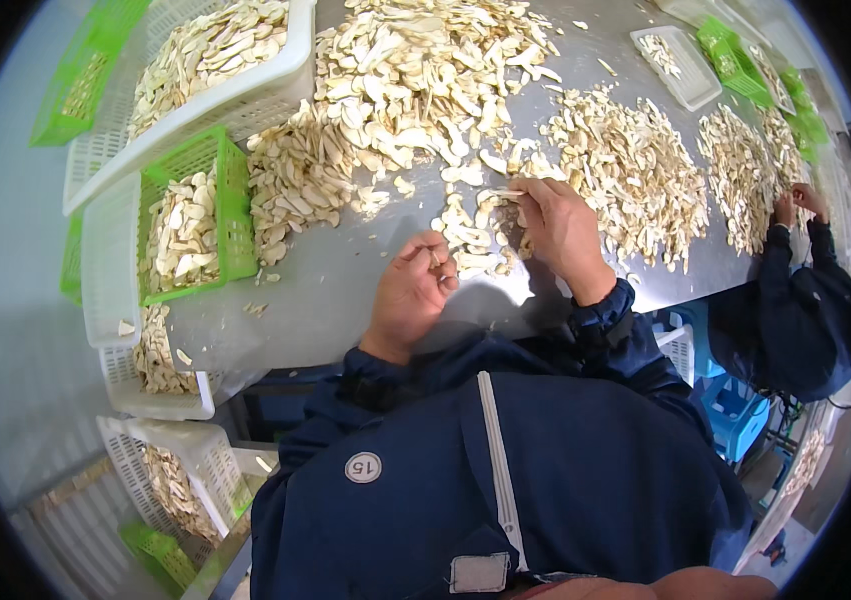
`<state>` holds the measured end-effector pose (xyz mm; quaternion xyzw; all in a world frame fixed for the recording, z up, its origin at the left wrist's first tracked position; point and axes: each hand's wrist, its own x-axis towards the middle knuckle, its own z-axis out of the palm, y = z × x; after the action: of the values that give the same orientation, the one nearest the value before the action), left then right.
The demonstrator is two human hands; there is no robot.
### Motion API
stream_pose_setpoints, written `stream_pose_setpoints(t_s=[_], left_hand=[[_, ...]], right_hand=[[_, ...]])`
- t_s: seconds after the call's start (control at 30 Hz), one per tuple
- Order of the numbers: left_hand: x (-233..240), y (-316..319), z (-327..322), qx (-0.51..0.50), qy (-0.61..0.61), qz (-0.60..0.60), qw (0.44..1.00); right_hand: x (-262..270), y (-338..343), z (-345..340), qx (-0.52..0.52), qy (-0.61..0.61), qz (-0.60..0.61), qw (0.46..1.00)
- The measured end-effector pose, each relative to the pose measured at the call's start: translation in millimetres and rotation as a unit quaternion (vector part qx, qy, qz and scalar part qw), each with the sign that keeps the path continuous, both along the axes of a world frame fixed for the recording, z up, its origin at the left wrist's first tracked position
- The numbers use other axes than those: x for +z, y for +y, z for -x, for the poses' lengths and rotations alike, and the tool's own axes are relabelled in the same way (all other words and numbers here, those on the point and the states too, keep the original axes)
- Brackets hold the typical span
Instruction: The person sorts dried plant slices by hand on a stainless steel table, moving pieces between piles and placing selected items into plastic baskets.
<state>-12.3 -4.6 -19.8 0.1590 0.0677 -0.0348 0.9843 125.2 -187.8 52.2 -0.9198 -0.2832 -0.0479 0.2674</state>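
My right hand (562,229) pinches a pale dried slice (504,193), perhaps mushroom, between thumb and fingers above the metal table (335,300). To its left, my left hand (414,289) is curled with the fingertips together, and a tiny pale bit shows at them; whether it grips more is hidden. Loose slices (466,229) lie on the table between the two hands. Beyond them spreads a large heap of slices (418,75), with a browner pile (298,180) at its left and another pile (628,180) just past my right hand.
A green basket (238,217) of slices stands at the table's left, beside a large white crate (298,75) of slices. More crates (200,397) sit below left. A co-worker's hands (797,202) are at another pile on the far right, near a white tray (703,90). Blue stools (737,420) stand below.
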Motion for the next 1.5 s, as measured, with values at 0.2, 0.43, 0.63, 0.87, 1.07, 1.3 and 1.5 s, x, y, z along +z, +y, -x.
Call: stream_pose_setpoints(t_s=[0.2,0.43,0.63,0.87,1.07,1.3,1.5], left_hand=[[6.9,-0.1,-0.5,0.036,-0.012,0.081,0.996],[0.5,8.0,1.9,-0.026,-0.054,0.145,0.988],[0.0,8.2,3.7,-0.025,-0.041,0.142,0.989],[1.2,5.2,3.3,-0.013,-0.047,0.129,0.99],[7.6,1.2,-4.0,0.05,-0.033,-0.119,0.991],[-0.4,1.6,8.1,0.123,-0.078,-0.585,0.798],[10.4,1.4,5.9,0.048,-0.06,-0.203,0.976]], right_hand=[[1.2,8.4,4.5,0.068,-0.041,-0.018,0.997],[-10.9,12.5,23.0,0.133,0.014,-0.012,0.991],[3.1,-7.2,9.6,0.021,-0.102,-0.011,0.995],[1.1,15.9,47.4,0.161,-0.009,-0.035,0.986],[-10.8,14.2,33.8,0.125,0.016,0.006,0.992],[5.9,28.4,45.5,0.213,-0.012,-0.035,0.976],[-9.8,34.0,43.7,0.19,-0.03,0.009,0.981]])
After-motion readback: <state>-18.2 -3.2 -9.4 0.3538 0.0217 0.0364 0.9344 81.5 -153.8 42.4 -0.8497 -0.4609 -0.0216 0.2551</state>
